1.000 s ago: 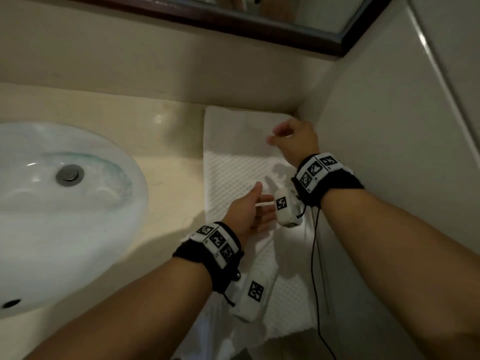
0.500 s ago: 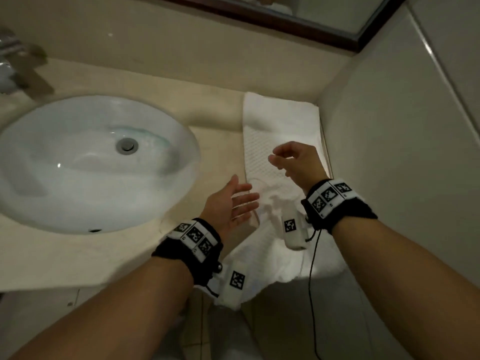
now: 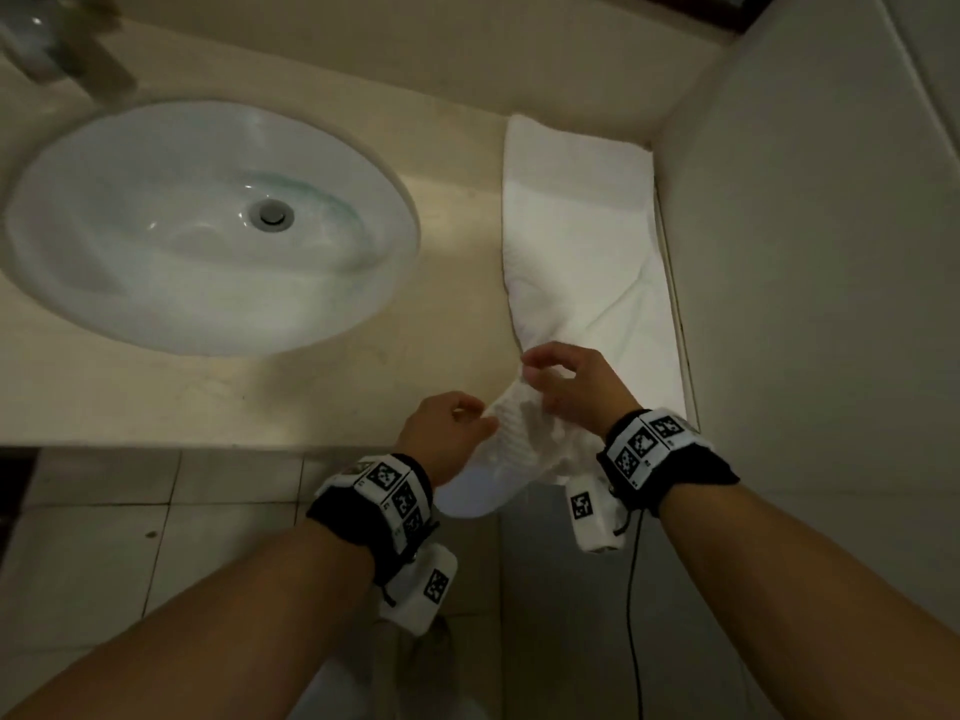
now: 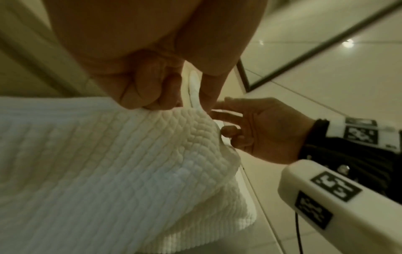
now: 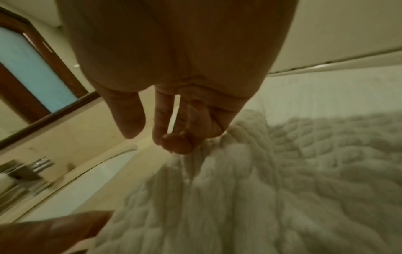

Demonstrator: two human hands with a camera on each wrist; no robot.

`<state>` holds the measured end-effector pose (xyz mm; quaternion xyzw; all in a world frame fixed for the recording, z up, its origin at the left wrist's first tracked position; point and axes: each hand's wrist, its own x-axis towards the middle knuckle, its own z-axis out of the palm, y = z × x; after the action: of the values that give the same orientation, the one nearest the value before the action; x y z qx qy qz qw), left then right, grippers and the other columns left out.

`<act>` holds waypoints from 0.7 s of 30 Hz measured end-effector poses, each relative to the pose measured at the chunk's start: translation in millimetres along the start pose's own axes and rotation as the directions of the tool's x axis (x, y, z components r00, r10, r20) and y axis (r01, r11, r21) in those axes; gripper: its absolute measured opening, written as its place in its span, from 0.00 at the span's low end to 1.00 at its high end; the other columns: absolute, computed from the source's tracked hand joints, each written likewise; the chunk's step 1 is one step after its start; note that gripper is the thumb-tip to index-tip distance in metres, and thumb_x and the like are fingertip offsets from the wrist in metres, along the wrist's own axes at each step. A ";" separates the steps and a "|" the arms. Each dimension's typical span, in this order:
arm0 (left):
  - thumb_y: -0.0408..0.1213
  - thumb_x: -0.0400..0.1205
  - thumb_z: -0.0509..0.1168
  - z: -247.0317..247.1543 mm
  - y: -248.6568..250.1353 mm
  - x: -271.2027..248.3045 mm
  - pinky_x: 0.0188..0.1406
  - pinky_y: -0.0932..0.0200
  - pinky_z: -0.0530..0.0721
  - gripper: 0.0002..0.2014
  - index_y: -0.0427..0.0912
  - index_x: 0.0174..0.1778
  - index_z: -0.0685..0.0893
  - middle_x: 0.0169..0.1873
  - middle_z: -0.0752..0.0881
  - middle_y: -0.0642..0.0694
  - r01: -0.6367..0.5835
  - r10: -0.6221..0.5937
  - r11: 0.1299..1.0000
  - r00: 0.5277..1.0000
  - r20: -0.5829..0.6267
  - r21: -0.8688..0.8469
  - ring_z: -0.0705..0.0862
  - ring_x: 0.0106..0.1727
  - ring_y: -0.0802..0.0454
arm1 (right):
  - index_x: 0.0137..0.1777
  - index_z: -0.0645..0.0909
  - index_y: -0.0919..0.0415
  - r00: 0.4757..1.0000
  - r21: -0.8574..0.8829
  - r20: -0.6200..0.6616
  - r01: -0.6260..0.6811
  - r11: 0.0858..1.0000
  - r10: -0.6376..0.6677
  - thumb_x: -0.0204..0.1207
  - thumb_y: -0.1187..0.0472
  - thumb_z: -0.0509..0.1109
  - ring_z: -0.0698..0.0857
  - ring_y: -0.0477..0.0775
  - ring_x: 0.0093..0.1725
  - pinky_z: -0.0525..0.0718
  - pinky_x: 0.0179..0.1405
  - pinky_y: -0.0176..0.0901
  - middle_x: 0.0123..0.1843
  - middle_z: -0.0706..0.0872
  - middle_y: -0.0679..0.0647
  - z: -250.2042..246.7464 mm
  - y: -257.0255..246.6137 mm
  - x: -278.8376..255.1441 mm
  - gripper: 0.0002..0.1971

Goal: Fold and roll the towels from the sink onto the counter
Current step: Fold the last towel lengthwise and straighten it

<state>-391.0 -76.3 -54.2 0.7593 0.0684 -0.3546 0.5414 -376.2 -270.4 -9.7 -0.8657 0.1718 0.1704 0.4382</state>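
A white waffle-weave towel (image 3: 576,226) lies as a long strip on the counter (image 3: 363,397) against the right wall, and its near end hangs over the front edge. My left hand (image 3: 470,415) pinches that near end at its left side; in the left wrist view the towel edge (image 4: 193,89) runs between thumb and fingers. My right hand (image 3: 537,376) grips the same end a little farther in, fingers curled onto the bunched cloth (image 5: 282,189). The sink (image 3: 208,226) holds no towel.
The oval white sink fills the counter's left half, with a faucet (image 3: 47,49) at its back left. A wall (image 3: 805,252) closes the counter on the right, right beside the towel. Tiled floor (image 3: 156,537) lies below the counter's front edge.
Both hands hovered open over the towel's middle before. They have drawn back toward the counter's front edge and taken hold of the towel's near end, which is now bunched up.
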 end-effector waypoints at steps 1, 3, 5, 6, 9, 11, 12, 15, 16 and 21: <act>0.47 0.79 0.74 2.4 -3.0 -1.6 0.56 0.53 0.87 0.13 0.49 0.59 0.89 0.50 0.90 0.50 -0.020 0.019 0.998 1.000 0.002 0.060 0.88 0.52 0.52 | 0.54 0.88 0.48 1.000 0.001 0.021 0.004 1.000 -0.004 0.77 0.55 0.73 0.86 0.49 0.33 0.86 0.37 0.42 0.48 0.89 0.43 2.9 0.8 -1.1 0.07; 0.47 0.78 0.75 7.4 -7.1 -6.7 0.52 0.54 0.87 0.08 0.52 0.51 0.91 0.44 0.90 0.53 -0.041 0.040 0.992 0.999 0.010 0.123 0.89 0.49 0.52 | 0.56 0.87 0.47 0.995 -0.017 0.091 0.037 0.999 -0.035 0.78 0.53 0.71 0.86 0.46 0.36 0.86 0.41 0.41 0.49 0.89 0.42 7.5 0.0 -3.3 0.09; 0.47 0.79 0.74 15.4 -8.6 -13.9 0.40 0.59 0.84 0.04 0.52 0.43 0.91 0.37 0.90 0.55 -0.080 0.077 0.984 0.997 0.029 0.157 0.87 0.42 0.56 | 0.58 0.87 0.48 0.988 -0.090 0.130 0.102 0.991 -0.090 0.80 0.50 0.68 0.87 0.44 0.47 0.87 0.50 0.45 0.52 0.89 0.42 9.8 1.5 -5.8 0.11; 0.47 0.79 0.74 21.1 -8.3 -18.4 0.34 0.61 0.79 0.06 0.52 0.39 0.90 0.33 0.88 0.56 -0.108 0.101 0.979 0.994 0.048 0.172 0.85 0.36 0.58 | 0.57 0.87 0.48 0.986 -0.125 0.124 0.124 0.984 -0.108 0.80 0.49 0.68 0.87 0.45 0.51 0.87 0.54 0.48 0.52 0.89 0.42 9.8 3.7 -8.8 0.11; 0.45 0.79 0.74 40.1 -8.5 -29.3 0.29 0.64 0.73 0.12 0.45 0.30 0.86 0.24 0.80 0.56 -0.149 0.137 0.978 0.987 0.087 0.147 0.76 0.26 0.60 | 0.50 0.88 0.52 0.990 -0.184 0.057 0.139 0.973 -0.131 0.80 0.46 0.68 0.87 0.45 0.45 0.87 0.50 0.46 0.44 0.89 0.44 6.6 11.9 -19.0 0.12; 0.41 0.78 0.75 51.0 -8.1 -35.2 0.30 0.64 0.73 0.12 0.47 0.29 0.87 0.22 0.81 0.58 -0.156 0.151 0.985 0.985 0.084 0.066 0.76 0.25 0.62 | 0.45 0.88 0.54 0.988 -0.196 0.013 0.155 0.968 -0.155 0.77 0.47 0.73 0.86 0.44 0.40 0.85 0.43 0.40 0.40 0.89 0.46 0.0 18.4 -28.0 0.10; 0.40 0.78 0.76 56.6 -7.5 -37.8 0.30 0.64 0.74 0.11 0.49 0.29 0.87 0.23 0.82 0.59 -0.163 0.160 0.986 0.984 0.079 0.028 0.77 0.25 0.63 | 0.44 0.88 0.54 0.986 -0.190 -0.006 0.162 0.968 -0.166 0.74 0.49 0.77 0.86 0.44 0.39 0.84 0.40 0.37 0.38 0.89 0.47 -5.0 22.6 -32.7 0.09; 0.42 0.79 0.75 76.8 -8.2 -42.5 0.35 0.61 0.77 0.10 0.50 0.32 0.85 0.26 0.84 0.57 -0.171 0.173 0.985 0.978 0.112 -0.029 0.80 0.30 0.58 | 0.43 0.86 0.54 0.983 -0.180 -0.025 0.176 0.968 -0.184 0.63 0.62 0.82 0.83 0.41 0.34 0.82 0.37 0.36 0.35 0.87 0.47 -21.9 38.3 -46.7 0.10; 0.43 0.80 0.74 85.0 -8.4 -44.4 0.36 0.61 0.76 0.12 0.50 0.31 0.83 0.25 0.82 0.57 -0.183 0.185 0.983 0.973 0.140 -0.027 0.79 0.30 0.57 | 0.43 0.85 0.55 0.982 -0.190 -0.032 0.177 0.966 -0.186 0.61 0.67 0.81 0.82 0.41 0.34 0.81 0.37 0.37 0.35 0.87 0.48 -27.0 43.6 -51.1 0.12; 0.45 0.83 0.70 130.1 -9.6 -54.0 0.36 0.58 0.71 0.19 0.42 0.30 0.74 0.28 0.73 0.48 -0.291 0.235 0.950 0.905 0.355 0.114 0.71 0.30 0.55 | 0.44 0.83 0.55 0.981 -0.216 -0.091 0.149 0.965 -0.172 0.57 0.73 0.76 0.81 0.45 0.34 0.80 0.33 0.36 0.37 0.86 0.51 -53.6 66.2 -73.6 0.17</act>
<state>-496.1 -170.5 -49.7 0.7315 -0.1581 -0.4070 0.5237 -463.0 -340.2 6.6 -0.9259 0.1059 0.1042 0.3474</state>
